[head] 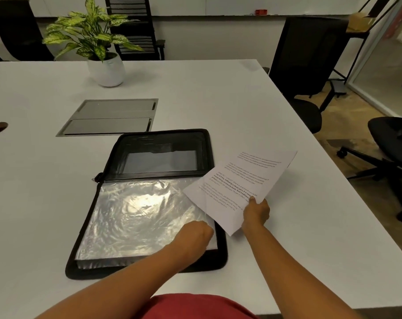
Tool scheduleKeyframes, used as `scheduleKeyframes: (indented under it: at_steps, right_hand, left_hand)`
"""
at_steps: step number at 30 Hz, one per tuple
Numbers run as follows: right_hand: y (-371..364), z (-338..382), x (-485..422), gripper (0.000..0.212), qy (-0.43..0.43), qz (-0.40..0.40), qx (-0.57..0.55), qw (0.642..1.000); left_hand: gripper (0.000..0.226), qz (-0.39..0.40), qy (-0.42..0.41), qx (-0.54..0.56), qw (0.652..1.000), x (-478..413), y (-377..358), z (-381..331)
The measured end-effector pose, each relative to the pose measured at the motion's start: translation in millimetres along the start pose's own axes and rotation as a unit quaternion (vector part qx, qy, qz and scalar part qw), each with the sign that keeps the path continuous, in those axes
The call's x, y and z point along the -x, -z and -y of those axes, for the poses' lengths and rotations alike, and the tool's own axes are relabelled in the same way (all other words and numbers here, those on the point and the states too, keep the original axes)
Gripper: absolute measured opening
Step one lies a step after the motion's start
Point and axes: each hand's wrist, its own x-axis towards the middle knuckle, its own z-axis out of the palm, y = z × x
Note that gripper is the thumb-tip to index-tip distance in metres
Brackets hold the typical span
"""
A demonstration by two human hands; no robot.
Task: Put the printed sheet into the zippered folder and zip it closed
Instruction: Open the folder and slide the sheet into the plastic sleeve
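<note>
A black zippered folder (163, 139) lies unzipped and spread flat on the white table (218, 95). Its near half carries a stack of shiny clear plastic sleeves (137, 210). My left hand (193, 236) rests on the right edge of the sleeves, fingers curled at the top sleeve's edge. My right hand (256, 211) pinches the printed sheet (239, 185) by its near edge, thumb on top. The sheet is tilted, lifted off the table, and its left corner overlaps the right edge of the sleeves.
A potted plant (105, 67) in a white pot stands at the back of the table. A grey metal cable hatch (110, 117) is set into the tabletop behind the folder. Black office chairs (305, 65) stand along the table's right edge and behind it.
</note>
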Motion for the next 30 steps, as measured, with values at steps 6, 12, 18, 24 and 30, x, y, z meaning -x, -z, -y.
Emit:
scheduleKeyframes:
  at_steps: [6, 12, 18, 24, 30]
  right_hand:
    - [-9.6, -11.8, 20.6, 0.023, -0.033, -0.015, -0.044, 0.998]
    - [11.1, -24.0, 21.6, 0.035, -0.050, 0.098, 0.035, 0.993]
    - [27.1, -22.6, 23.3, 0.026, -0.115, 0.206, 0.020, 0.972]
    - [23.9, -38.4, 29.7, 0.034, -0.051, 0.148, 0.032, 0.987]
    - [17.2, -40.9, 40.8, 0.025, 0.075, 0.061, 0.174, 0.980]
  left_hand:
    - [0.033, -0.073, -0.044, -0.100, 0.991, 6.4, 5.2, -10.5]
    - [0.014, -0.051, -0.090, -0.095, 0.990, 9.6, 7.9, -14.4]
    - [0.034, -0.073, -0.081, -0.156, 0.982, 4.4, 4.9, -13.1]
    - [0.030, -0.072, -0.138, -0.197, 0.968, 2.9, 21.8, -23.0]
    - [0.038, 0.058, -0.171, -0.209, 0.961, -13.5, 5.2, -42.5]
